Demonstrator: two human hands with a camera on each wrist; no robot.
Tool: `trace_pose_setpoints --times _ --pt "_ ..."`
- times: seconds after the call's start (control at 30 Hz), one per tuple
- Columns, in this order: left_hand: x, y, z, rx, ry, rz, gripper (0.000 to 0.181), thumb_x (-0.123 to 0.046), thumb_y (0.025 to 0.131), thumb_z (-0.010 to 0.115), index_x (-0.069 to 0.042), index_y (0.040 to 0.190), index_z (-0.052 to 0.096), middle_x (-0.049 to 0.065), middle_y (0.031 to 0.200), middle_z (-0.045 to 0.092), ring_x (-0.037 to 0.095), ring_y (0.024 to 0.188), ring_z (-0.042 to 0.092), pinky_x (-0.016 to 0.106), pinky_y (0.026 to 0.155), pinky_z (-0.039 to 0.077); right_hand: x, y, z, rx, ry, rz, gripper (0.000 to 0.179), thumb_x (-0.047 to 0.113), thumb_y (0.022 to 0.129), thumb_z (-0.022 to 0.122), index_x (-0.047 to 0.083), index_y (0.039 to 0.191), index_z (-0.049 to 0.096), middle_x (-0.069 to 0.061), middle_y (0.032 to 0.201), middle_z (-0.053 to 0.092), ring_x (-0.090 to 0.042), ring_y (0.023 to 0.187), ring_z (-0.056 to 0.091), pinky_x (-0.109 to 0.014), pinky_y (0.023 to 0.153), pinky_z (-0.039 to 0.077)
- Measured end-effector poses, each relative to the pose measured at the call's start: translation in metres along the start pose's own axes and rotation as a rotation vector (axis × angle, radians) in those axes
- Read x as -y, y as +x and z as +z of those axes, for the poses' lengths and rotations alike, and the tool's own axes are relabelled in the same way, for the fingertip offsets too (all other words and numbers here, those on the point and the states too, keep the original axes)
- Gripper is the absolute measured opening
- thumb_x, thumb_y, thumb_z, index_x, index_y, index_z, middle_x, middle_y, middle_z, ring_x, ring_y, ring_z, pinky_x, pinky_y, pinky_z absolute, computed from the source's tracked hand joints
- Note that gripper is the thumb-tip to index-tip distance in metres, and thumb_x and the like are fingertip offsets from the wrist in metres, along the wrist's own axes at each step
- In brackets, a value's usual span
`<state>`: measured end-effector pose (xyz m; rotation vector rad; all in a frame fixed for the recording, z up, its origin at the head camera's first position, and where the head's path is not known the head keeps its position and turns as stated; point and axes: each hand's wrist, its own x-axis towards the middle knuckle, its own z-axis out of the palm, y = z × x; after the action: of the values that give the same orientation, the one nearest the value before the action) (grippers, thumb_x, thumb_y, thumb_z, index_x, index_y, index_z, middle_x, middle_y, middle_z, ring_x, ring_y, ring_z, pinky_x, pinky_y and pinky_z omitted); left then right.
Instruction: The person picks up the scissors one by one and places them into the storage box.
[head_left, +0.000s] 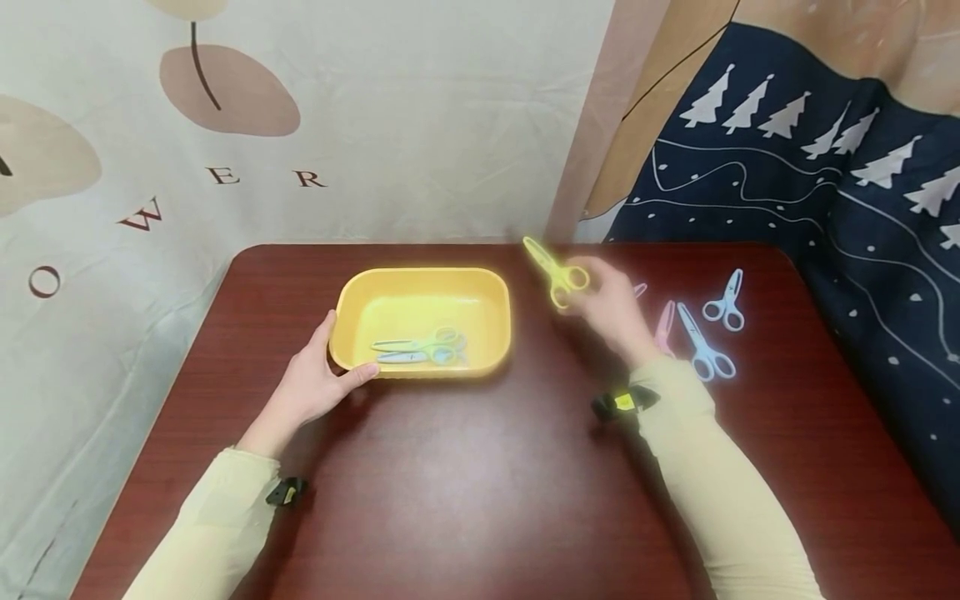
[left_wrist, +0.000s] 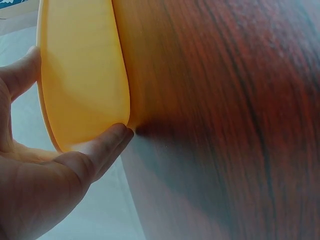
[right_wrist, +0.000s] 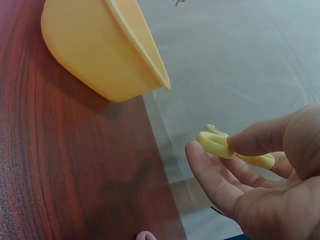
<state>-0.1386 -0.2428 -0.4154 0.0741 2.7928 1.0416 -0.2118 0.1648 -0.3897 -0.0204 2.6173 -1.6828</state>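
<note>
My left hand (head_left: 311,379) grips the left end of a yellow plastic basin (head_left: 500,333), thumb at its front left corner. The left wrist view shows the thumb and fingers (left_wrist: 107,145) around the end of the basin (left_wrist: 85,75). Inside lie a pair of yellow-green scissors (head_left: 408,344) and a pair of blue scissors (head_left: 405,357). To the right of the basin, above the table, my right hand (head_left: 607,304) pinches yellow scissors (head_left: 555,271) by the handle loops, blades pointing up and left. Those loops (right_wrist: 215,145) show between thumb and fingers in the right wrist view.
On the right of the dark red wooden table (head_left: 450,500) lie blue scissors (head_left: 701,342), smaller blue scissors (head_left: 726,302) and pink scissors (head_left: 666,321) partly behind the right arm. A patterned cloth (head_left: 420,125) hangs behind the table, a navy one (head_left: 787,183) at right.
</note>
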Motion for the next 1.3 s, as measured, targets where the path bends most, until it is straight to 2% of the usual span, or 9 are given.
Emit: trace_pose_setpoints --times 0.33,0.67,0.97,1.3 --pt "0.001 -0.002 0.000 -0.002 0.000 -0.002 0.113 -0.039 0.091 0.079 0.006 0.163 0.005 0.033 0.165 0.020 0.051 0.148 0.032 0.065 0.116 0.031 0.002 -0.003 -0.001 0.016 -0.001 -0.013 0.053 0.005 0.087 0.080 0.007 0.137 0.063 -0.012 0.125 0.066 -0.028 0.106 0.064 -0.028 0.082 0.058" --pt "-0.001 -0.002 -0.001 0.007 -0.001 -0.011 0.114 -0.041 0.091 0.079 0.005 0.163 0.004 0.032 0.166 0.019 0.051 0.148 0.031 0.065 0.116 0.031 0.007 -0.005 -0.001 0.023 -0.029 -0.031 0.052 0.010 0.088 0.082 0.010 0.137 0.064 -0.009 0.125 0.065 -0.027 0.109 0.063 -0.037 0.092 0.057" --pt "0.001 0.000 -0.001 0.005 0.009 -0.008 0.114 -0.042 0.091 0.078 0.006 0.163 0.003 0.033 0.166 0.018 0.051 0.148 0.030 0.066 0.116 0.030 0.011 -0.004 0.000 0.039 -0.017 -0.025 0.055 0.010 0.089 0.082 0.009 0.140 0.062 -0.009 0.128 0.064 -0.027 0.109 0.064 -0.038 0.091 0.059" --pt "0.001 0.002 -0.001 0.011 0.007 -0.013 0.114 -0.041 0.091 0.078 0.005 0.163 0.002 0.033 0.165 0.020 0.051 0.147 0.032 0.065 0.116 0.031 0.015 -0.003 0.002 0.057 -0.005 -0.058 0.054 0.010 0.088 0.082 0.009 0.138 0.063 -0.010 0.126 0.065 -0.028 0.106 0.065 -0.035 0.089 0.058"
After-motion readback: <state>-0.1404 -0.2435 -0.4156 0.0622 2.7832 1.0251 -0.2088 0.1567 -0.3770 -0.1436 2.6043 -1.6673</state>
